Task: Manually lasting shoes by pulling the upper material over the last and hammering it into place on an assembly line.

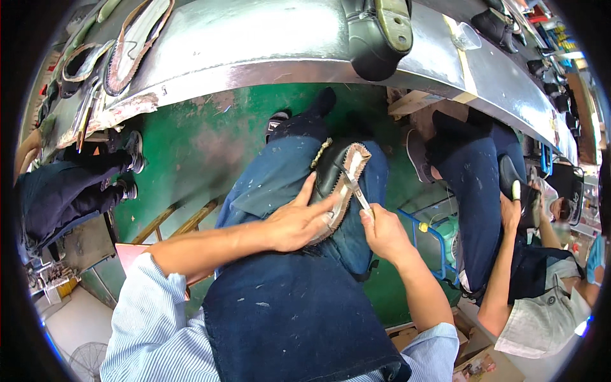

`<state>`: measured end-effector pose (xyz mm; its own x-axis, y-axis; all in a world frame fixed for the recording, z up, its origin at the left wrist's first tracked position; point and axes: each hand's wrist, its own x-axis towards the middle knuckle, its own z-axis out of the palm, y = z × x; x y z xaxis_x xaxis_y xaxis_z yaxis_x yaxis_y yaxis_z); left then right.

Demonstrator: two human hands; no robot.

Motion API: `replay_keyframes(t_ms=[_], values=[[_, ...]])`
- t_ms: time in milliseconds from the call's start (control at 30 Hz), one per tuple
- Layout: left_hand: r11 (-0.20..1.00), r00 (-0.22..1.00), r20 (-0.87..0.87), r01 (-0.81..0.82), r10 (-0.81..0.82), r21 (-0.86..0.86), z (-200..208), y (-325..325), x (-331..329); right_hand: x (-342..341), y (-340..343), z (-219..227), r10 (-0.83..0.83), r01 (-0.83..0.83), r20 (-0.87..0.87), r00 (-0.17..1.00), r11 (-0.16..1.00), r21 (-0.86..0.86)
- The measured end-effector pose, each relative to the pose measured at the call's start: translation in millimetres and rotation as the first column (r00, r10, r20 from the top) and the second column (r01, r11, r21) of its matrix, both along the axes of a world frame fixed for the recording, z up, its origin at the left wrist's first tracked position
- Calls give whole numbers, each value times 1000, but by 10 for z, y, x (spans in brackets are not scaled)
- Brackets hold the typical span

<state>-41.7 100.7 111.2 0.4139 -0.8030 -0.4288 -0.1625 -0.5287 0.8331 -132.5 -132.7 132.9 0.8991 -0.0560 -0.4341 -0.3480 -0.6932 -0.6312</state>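
A black leather shoe (326, 176) lies sole up across my lap, its pale sole edged by a jagged, stitched-looking rim. My left hand (299, 219) grips it from the left, one digit along the black upper and other fingers reaching over the sole. In my right hand (386, 233) is a slim metal hand tool with a hooked end (356, 189), held by its handle. The hook rests at or just above the sole; I cannot tell whether it touches. A twisted yellowish cord (321, 153) shows at the shoe's far left side.
A metal-topped bench (254, 35) runs ahead, with a black shoe (380, 38) overhanging its edge. Unfinished soles (135, 48) and thin tools (87, 114) lie at its left. A co-worker (534, 267) sits close on the right, handling a shoe; another person's legs (70, 191) are at left.
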Motion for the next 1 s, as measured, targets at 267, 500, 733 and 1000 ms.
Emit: replay_keyframes(t_ms=[267,500,733,1000], values=[[865,870,-54,-494,491,-92,-298,-66,-185,-136,216,122,70,-72,-78,995,997,-25],[896,901,-140,-428,412,-120,-316,-46,-113,-262,292,129,128,-141,-122,984,985,-101],[883,898,-151,-435,412,-176,-406,-37,-90,-405,272,-42,-43,30,139,989,995,90],[828,711,-525,-560,467,-21,-509,-244,144,-808,156,-543,-556,580,-275,785,503,641]])
